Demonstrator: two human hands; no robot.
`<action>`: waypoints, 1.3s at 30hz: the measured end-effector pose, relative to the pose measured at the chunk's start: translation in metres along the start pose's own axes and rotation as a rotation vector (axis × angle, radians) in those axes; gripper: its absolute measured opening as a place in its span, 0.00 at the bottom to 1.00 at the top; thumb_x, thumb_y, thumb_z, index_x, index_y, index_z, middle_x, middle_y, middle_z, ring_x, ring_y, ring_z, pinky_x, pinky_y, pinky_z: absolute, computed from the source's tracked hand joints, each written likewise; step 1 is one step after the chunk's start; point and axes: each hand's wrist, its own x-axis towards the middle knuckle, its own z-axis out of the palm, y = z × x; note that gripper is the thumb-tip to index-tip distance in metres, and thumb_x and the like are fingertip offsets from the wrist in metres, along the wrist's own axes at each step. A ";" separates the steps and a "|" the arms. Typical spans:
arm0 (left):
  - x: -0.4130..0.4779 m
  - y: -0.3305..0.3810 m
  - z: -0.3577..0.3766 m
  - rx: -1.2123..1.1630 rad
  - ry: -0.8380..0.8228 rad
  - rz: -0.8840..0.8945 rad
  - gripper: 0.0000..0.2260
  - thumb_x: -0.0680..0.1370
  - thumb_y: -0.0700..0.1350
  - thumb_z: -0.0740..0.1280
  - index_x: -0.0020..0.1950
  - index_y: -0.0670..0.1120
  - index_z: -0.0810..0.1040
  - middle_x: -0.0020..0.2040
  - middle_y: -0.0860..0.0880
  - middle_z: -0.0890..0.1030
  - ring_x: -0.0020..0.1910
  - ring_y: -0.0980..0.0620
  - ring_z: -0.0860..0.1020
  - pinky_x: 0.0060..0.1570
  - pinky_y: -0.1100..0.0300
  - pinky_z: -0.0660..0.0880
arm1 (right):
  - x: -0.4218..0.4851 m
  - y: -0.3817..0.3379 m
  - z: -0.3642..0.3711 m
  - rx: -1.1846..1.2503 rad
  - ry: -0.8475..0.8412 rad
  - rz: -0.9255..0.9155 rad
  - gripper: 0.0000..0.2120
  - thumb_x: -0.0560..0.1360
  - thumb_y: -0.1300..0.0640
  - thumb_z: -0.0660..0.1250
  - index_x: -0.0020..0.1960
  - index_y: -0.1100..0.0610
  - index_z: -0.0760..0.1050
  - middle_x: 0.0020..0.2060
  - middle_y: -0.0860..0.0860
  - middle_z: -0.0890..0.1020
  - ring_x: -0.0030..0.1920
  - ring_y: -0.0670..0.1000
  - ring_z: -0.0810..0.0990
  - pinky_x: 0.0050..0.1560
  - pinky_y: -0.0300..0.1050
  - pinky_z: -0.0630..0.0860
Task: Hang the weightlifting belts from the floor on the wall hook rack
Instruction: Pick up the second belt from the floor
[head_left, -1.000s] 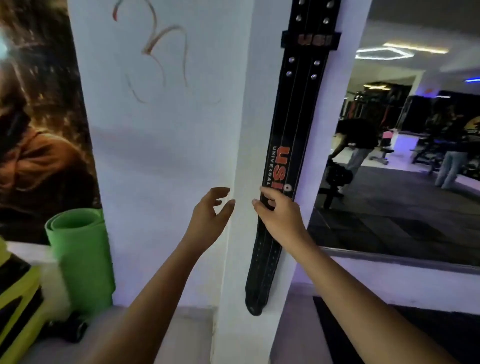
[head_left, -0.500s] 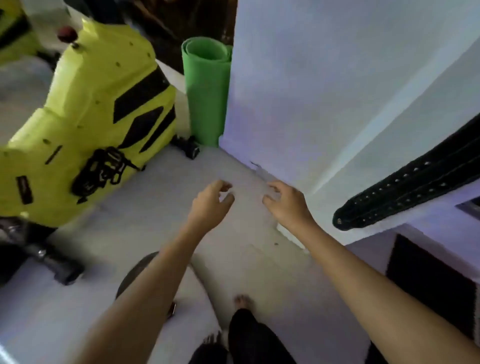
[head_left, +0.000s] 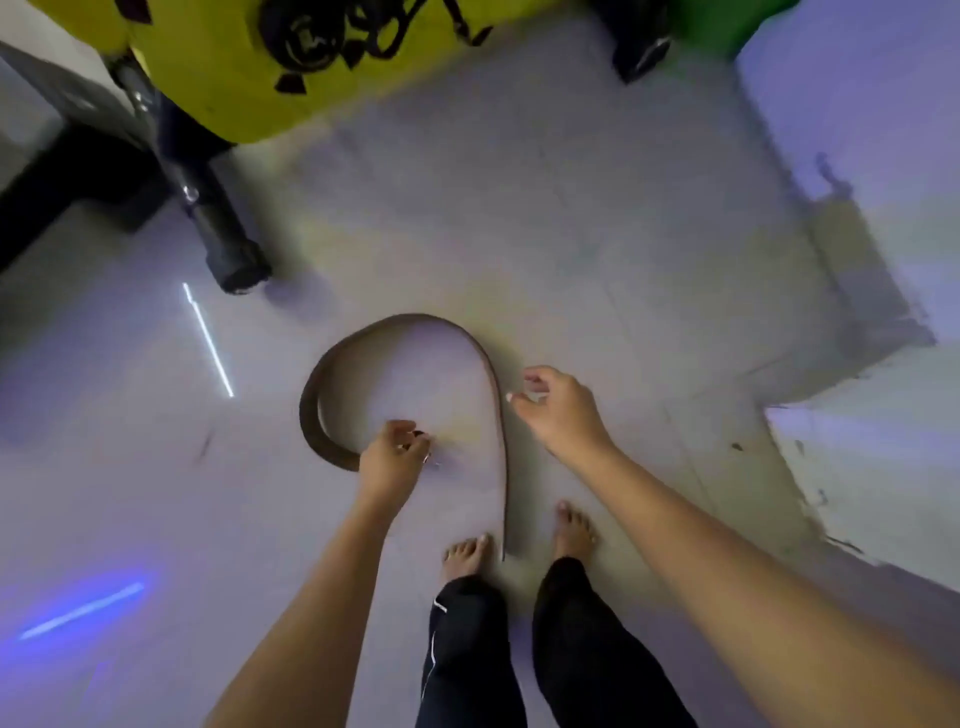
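A brown weightlifting belt (head_left: 470, 345) stands on its edge on the floor, bent into a long loop. One end lies between my bare feet (head_left: 467, 558). The other end, with a bit of metal showing, curls under my left hand (head_left: 392, 454). That hand's fingers are curled over this end, and I cannot see whether they grip it. My right hand (head_left: 563, 410) hovers just right of the belt's long side with its fingers apart, holding nothing. The wall hook rack and the black belt are out of view.
A yellow exercise machine (head_left: 249, 67) with a black foot bar (head_left: 223, 234) stands at the far left. A white pillar corner (head_left: 857, 156) and a low white ledge (head_left: 872, 467) close off the right side. The grey floor reflects ceiling lights.
My view swung from the black belt hanging on the pillar down to the floor. Both hands dropped from the pillar to the brown belt; the left one now covers its end.
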 end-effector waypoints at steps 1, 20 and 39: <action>0.020 -0.022 0.009 0.041 0.000 -0.018 0.06 0.77 0.41 0.63 0.40 0.49 0.75 0.45 0.44 0.74 0.45 0.47 0.72 0.42 0.59 0.66 | 0.020 0.011 0.022 -0.014 -0.039 -0.004 0.19 0.74 0.57 0.67 0.64 0.60 0.74 0.61 0.58 0.79 0.61 0.55 0.77 0.57 0.38 0.69; 0.206 -0.231 0.102 0.861 0.043 0.285 0.11 0.78 0.47 0.62 0.56 0.43 0.75 0.55 0.42 0.80 0.55 0.39 0.77 0.53 0.51 0.70 | 0.164 0.152 0.240 0.148 -0.180 0.054 0.18 0.72 0.57 0.70 0.61 0.60 0.75 0.58 0.59 0.80 0.53 0.52 0.78 0.51 0.38 0.68; -0.171 0.185 -0.080 0.003 -0.366 0.769 0.14 0.78 0.39 0.64 0.63 0.41 0.74 0.53 0.47 0.79 0.51 0.54 0.74 0.41 0.78 0.69 | -0.176 -0.094 -0.148 0.624 0.138 -0.312 0.28 0.71 0.65 0.71 0.66 0.55 0.63 0.50 0.47 0.75 0.51 0.47 0.76 0.49 0.34 0.74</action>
